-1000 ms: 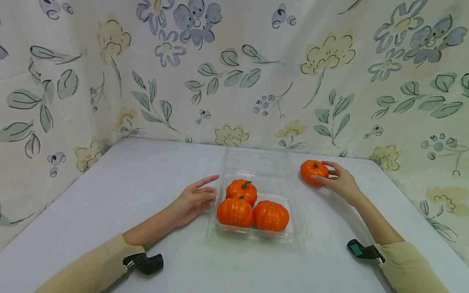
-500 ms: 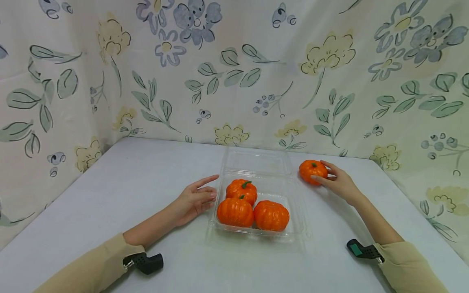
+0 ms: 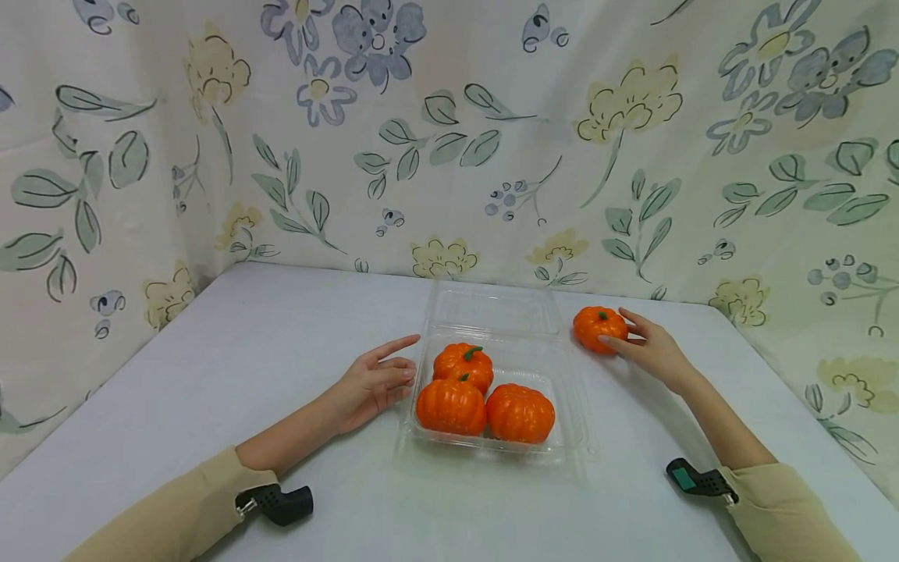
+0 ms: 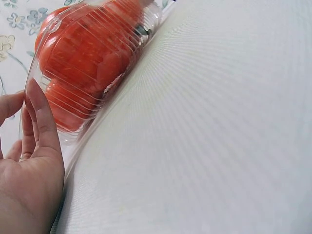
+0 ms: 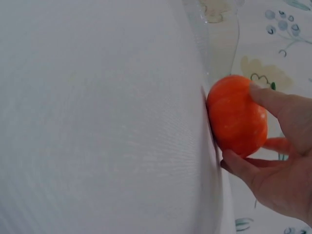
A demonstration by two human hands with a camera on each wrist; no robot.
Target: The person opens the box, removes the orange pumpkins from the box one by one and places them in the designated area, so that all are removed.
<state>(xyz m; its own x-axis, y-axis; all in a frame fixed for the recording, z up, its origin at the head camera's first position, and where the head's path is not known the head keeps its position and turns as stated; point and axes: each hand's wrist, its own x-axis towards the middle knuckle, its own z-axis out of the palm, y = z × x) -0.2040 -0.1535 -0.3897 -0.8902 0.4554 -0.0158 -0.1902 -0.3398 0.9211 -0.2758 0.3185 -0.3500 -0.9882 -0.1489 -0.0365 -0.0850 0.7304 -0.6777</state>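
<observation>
In the head view, my right hand (image 3: 649, 351) has its thumb and fingers round the right side of an orange toy pumpkin (image 3: 593, 328). The right wrist view shows fingertips against opposite sides of that pumpkin (image 5: 236, 117), which sits on the table. My left hand (image 3: 372, 390) lies at the left edge of a clear plastic clamshell box (image 3: 544, 378), with loosely extended fingers. In the left wrist view, fingertips (image 4: 36, 92) are at the box's rim. Several more pumpkins sit inside the box, among them a front-left one (image 3: 449, 407) and a front-right one (image 3: 520, 414).
The box's transparent lid (image 3: 492, 311) lies back on the white table (image 3: 281, 336), left of the held pumpkin. Behind the table hangs a floral curtain (image 3: 449, 156). Both wrists carry black devices, one on the left (image 3: 277, 503) and one on the right (image 3: 702, 480).
The right hand's pumpkin shifted very slightly left, then stayed in place. Since then the right hand has moved a touch to the right. The left hand and the box have not visibly moved.
</observation>
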